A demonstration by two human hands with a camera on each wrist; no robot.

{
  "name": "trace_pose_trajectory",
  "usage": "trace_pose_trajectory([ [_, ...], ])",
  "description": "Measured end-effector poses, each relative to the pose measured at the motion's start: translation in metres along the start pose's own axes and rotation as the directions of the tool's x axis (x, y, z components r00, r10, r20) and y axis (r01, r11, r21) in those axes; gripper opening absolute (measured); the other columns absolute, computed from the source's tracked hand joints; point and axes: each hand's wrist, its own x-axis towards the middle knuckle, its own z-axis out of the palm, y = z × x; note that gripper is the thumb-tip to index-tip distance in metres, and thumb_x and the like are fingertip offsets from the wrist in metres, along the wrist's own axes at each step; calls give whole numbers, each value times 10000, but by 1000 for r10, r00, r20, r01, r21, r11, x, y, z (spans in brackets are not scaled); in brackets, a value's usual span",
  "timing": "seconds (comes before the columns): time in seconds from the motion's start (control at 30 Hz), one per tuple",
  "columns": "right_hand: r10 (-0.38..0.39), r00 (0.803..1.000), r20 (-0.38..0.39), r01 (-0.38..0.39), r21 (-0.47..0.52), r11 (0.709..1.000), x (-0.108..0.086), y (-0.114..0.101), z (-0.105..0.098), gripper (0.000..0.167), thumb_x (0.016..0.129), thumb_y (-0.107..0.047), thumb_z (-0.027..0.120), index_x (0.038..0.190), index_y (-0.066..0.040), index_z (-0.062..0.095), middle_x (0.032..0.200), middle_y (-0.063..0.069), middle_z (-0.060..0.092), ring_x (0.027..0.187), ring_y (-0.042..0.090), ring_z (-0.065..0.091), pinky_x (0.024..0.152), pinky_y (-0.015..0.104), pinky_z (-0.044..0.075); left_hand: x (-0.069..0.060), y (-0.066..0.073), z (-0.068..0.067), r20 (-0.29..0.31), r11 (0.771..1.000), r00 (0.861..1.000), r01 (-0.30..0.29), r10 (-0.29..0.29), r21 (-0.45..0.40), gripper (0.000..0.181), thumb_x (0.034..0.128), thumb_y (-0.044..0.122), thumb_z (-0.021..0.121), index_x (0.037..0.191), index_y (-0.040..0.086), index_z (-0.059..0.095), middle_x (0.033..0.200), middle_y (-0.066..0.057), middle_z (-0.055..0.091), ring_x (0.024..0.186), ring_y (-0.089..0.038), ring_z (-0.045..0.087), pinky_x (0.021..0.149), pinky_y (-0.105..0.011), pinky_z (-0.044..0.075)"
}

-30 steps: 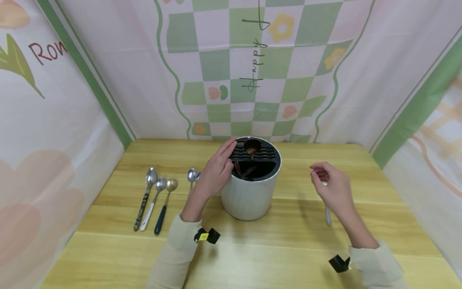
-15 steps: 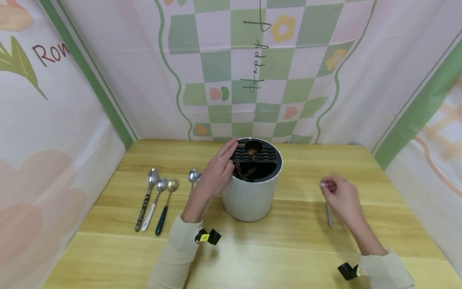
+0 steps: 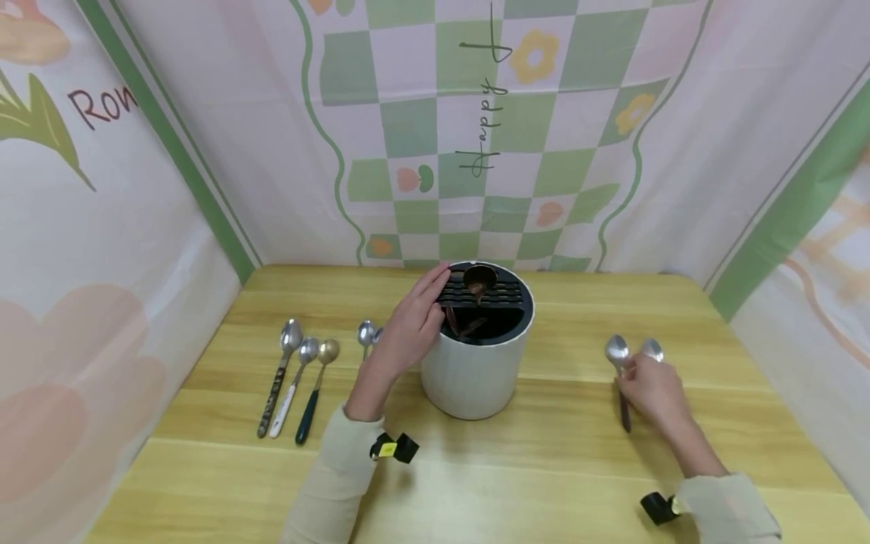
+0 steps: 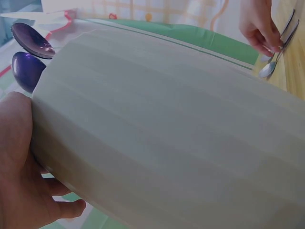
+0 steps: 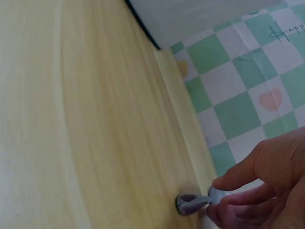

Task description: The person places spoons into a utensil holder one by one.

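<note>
My left hand (image 3: 408, 329) rests on the left side and rim of a white ribbed container (image 3: 469, 381), its fingers extended along the black slotted top. A dark spoon bowl (image 3: 479, 278) stands up from that top; two dark bowls, one above the other (image 4: 29, 71), show past the rim in the left wrist view. On the right, my right hand (image 3: 655, 393) pinches the neck of a silver-bowled spoon (image 3: 617, 349) with a dark handle. Another silver spoon bowl (image 3: 652, 349) lies just behind that hand, its handle hidden.
Three spoons lie at the left: one with a patterned handle (image 3: 272, 397), one white-handled (image 3: 282, 410), one dark green-handled (image 3: 307, 415). Two spoon bowls (image 3: 365, 332) show beside my left forearm, which partly covers them. A patterned curtain (image 3: 408, 128) hangs behind the wooden table (image 3: 476, 483).
My right hand has moved down and slightly right, and its fingers now pinch a spoon. Two spoon bowls there have come into view. My left hand has stayed on the container.
</note>
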Motion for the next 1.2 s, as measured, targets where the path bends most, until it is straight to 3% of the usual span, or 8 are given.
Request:
trace_pose_trajectory([
  [0.17,25,999,37,-23,-40,999,2,6,2,152,817,-105,626,748,29,649,659,125,614,564,197,499,481,300,396,0,0,0,2,1000,1000,4,-4,-8,552,1001,141,320,1546,53,335,1657,-20,259,1522,-196,267,1239,-382,268],
  [0.3,-1,999,33,4,-85,996,4,6,1,237,772,-81,585,543,-112,534,525,5,508,527,190,457,470,299,348,0,1,-1,3,1000,1000,-2,2,-9,553,1000,136,321,1546,47,331,1658,-23,256,1522,-197,264,1239,-382,268],
  [0.57,24,996,89,-16,-87,996,7,6,1,261,762,-93,585,522,-141,495,527,-22,453,528,162,432,490,288,358,2,1,0,5,1000,1000,0,0,-5,555,1000,142,320,1547,52,332,1659,-16,255,1523,-197,264,1240,-380,265],
  [0.77,62,987,147,-60,-15,998,7,8,1,300,812,-147,601,527,-152,506,512,-55,430,505,120,412,467,248,359,1,1,1,4,1000,1000,-1,1,5,555,1000,133,324,1548,43,325,1662,-15,242,1523,-229,267,1239,-387,263],
  [0.97,70,988,137,-75,32,997,7,9,1,247,808,-147,612,570,-127,551,556,-30,484,564,150,443,515,281,372,0,1,1,7,1000,1000,14,-14,-5,554,1003,144,318,1550,59,328,1662,13,242,1524,-180,250,1239,-386,265],
  [1.2,62,992,108,-69,62,996,4,7,1,188,818,-140,635,640,-85,610,633,9,558,620,176,474,547,298,386,0,3,0,6,1000,1000,8,-8,-1,554,996,130,326,1543,45,338,1656,-13,260,1521,-214,268,1240,-392,262],
])
